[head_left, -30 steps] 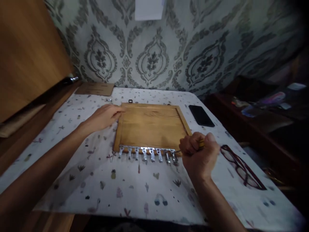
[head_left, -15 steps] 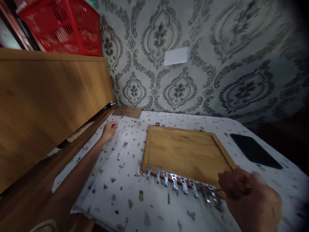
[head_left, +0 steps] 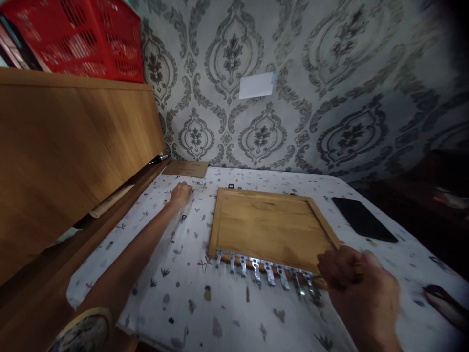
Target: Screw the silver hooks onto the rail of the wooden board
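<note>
My right hand (head_left: 361, 291) is closed around what looks like a screwdriver (head_left: 359, 271); a bit of yellow handle shows and the rest is mostly hidden. It is at the near right corner of a framed wooden board (head_left: 271, 227) lying flat. Along the board's near edge runs a metal strip with several hanging hooks (head_left: 269, 274), whose right end is beside my right hand. My left hand (head_left: 181, 194) is low over the cloth left of the board, fingers loosely bent and partly turned away. Just beyond its fingertips lies a small metal piece (head_left: 201, 183).
A patterned white cloth (head_left: 198, 308) covers the table. A black phone-like slab (head_left: 364, 219) lies right of the board, and dark glasses (head_left: 445, 303) at the far right. Brown cardboard (head_left: 186, 169) is at the back left. A wooden cabinet (head_left: 80, 161) carries a red basket (head_left: 84, 41).
My left hand has moved to the right and a little farther away, toward the small metal piece. My right hand stays at the board's corner. The view has shifted slightly right.
</note>
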Action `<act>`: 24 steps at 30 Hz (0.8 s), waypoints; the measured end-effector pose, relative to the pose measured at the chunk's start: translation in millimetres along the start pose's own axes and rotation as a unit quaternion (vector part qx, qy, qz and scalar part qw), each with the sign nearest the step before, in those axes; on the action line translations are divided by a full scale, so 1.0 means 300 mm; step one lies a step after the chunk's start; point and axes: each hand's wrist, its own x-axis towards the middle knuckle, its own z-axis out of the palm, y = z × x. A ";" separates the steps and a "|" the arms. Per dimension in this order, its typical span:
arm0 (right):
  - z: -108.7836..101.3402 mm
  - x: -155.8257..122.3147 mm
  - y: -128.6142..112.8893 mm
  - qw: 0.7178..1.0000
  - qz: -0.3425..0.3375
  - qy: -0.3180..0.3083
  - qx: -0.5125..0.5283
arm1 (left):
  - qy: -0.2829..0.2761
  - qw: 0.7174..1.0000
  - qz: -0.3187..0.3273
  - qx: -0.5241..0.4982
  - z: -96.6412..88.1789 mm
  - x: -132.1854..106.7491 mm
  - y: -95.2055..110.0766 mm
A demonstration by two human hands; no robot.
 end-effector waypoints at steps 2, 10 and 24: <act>0.001 0.001 -0.001 1.000 0.011 0.024 0.012 | 0.003 1.000 -0.008 0.015 0.002 0.000 0.013; 0.023 -0.001 -0.024 0.998 0.028 0.054 0.033 | 0.022 0.999 -0.028 0.027 0.009 0.009 0.026; 0.025 -0.008 -0.026 0.997 0.038 0.060 0.032 | 0.074 0.991 -0.020 -0.109 -0.048 -0.023 0.025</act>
